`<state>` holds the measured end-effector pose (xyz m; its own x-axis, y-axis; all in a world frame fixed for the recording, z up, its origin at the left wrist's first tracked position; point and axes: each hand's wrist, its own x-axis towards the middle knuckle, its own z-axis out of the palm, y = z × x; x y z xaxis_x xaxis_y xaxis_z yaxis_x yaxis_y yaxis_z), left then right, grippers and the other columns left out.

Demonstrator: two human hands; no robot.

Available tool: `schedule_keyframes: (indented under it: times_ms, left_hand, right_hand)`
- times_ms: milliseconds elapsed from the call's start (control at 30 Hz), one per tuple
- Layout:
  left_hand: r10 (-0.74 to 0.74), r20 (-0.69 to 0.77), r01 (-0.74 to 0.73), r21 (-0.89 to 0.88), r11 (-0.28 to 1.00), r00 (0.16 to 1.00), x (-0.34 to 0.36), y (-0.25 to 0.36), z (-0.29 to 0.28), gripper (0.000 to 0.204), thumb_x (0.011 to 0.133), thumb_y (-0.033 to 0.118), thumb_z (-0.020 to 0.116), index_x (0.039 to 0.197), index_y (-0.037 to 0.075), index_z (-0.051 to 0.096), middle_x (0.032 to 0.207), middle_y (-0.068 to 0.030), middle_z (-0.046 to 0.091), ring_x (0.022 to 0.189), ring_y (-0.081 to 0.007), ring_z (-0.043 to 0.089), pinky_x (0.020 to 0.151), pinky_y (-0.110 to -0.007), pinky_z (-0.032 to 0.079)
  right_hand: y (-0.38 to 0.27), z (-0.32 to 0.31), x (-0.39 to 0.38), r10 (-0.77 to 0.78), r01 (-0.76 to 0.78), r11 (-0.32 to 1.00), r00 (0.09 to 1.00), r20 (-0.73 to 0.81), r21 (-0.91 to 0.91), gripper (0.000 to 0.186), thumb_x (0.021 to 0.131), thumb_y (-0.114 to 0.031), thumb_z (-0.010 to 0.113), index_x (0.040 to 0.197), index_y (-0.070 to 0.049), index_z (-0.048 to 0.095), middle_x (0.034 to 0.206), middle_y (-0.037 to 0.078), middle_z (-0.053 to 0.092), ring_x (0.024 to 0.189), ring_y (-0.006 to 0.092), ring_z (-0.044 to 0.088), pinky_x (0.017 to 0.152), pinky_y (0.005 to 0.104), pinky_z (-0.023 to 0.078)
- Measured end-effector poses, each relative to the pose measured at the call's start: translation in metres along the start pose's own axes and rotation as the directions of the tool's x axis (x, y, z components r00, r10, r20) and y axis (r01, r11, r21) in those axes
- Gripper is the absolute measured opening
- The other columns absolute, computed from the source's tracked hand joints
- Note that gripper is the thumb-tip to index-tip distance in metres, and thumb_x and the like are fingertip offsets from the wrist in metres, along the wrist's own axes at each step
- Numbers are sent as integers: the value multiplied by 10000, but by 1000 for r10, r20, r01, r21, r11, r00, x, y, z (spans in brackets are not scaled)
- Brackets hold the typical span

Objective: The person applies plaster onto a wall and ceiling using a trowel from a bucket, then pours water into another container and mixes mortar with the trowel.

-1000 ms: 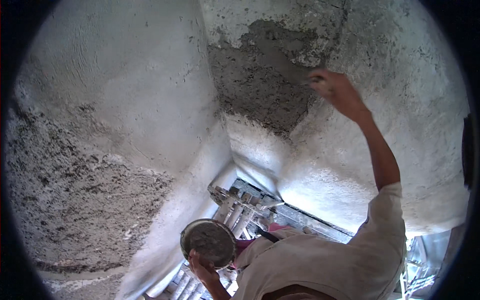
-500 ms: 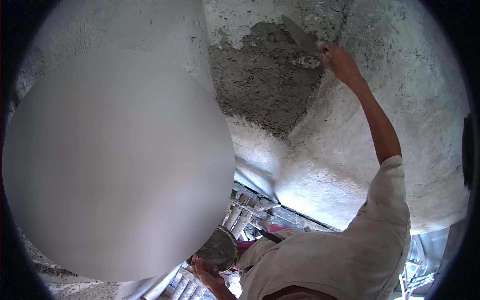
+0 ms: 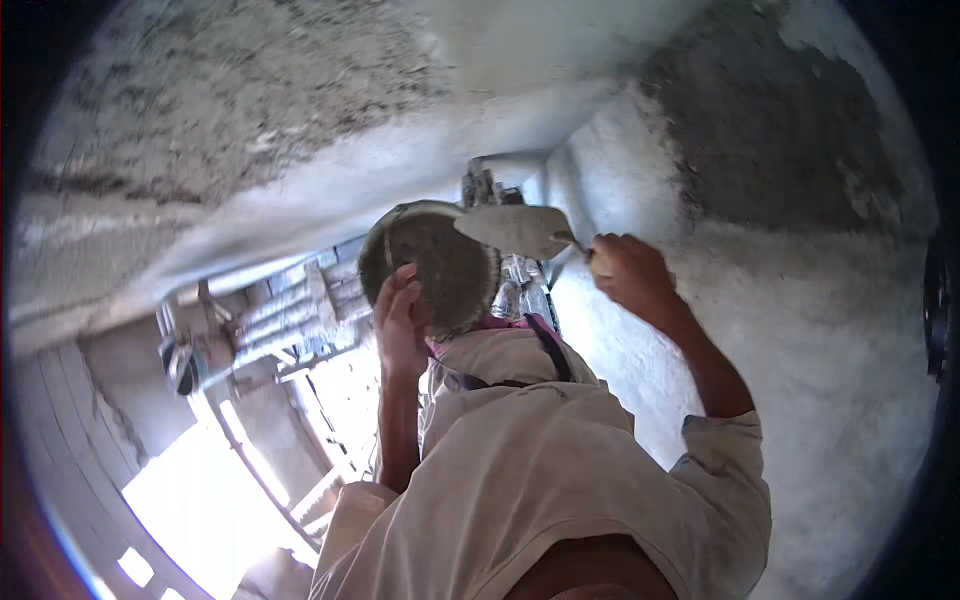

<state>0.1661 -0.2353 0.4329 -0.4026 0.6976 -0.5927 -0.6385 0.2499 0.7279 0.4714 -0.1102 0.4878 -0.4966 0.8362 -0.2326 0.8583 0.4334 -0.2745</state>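
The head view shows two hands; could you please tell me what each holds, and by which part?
The right hand grips a trowel by its handle; the left hand holds a round pan at its lower-left edge.

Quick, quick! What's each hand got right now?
Left hand: holding the round bowl, fingers at its near edge.
Right hand: closed around the handle of the trowel.

Bowl (image 3: 374, 242) left, trowel (image 3: 515, 231) right (partly overlapping)
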Motion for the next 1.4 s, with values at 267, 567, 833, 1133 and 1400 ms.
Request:
schedule_keyframes:
  times_ms: [267,567,833,1133,1400]
  left_hand:
    - [-59,81,55,50,997,995,-10,-20,12,240,973,114,544,1197,61,612,636,94,419,495,-4,335,441,-195,285]
    - [-125,197,102,124,987,972,-8,-27,58,271,964,123,555,1205,8,599,841,11,579,749,-45,513,647,-214,426]
    - [-104,323,46,181,982,941,0,-40,68,264,945,135,551,1162,-8,597,915,-11,573,842,-80,511,756,-253,442]
    - [-145,255,69,283,956,956,8,-15,48,299,971,150,524,1221,25,631,641,83,460,510,-1,365,461,-204,300]
    - [-99,170,59,224,973,980,11,-15,53,296,970,144,534,1225,28,632,628,94,443,508,5,337,459,-199,260]
  right_hand:
    - [-87,101,84,-304,291,834,951,51,-469,246,842,-167,653,1059,-53,635,782,103,642,715,250,668,589,423,528]
    - [-41,226,52,-248,173,909,955,159,378,124,868,-153,626,964,-74,627,783,105,646,755,267,662,616,406,533]
    - [-17,227,30,-299,155,897,903,309,415,344,902,-345,608,1119,-79,594,952,161,688,955,290,689,803,429,549]
    - [-29,183,12,133,-249,935,905,403,252,457,872,-473,614,1122,-91,644,892,239,700,833,416,690,755,521,550]
    - [-29,139,15,143,-255,940,898,417,225,499,852,-491,638,1136,-82,627,836,217,696,830,416,685,757,510,550]
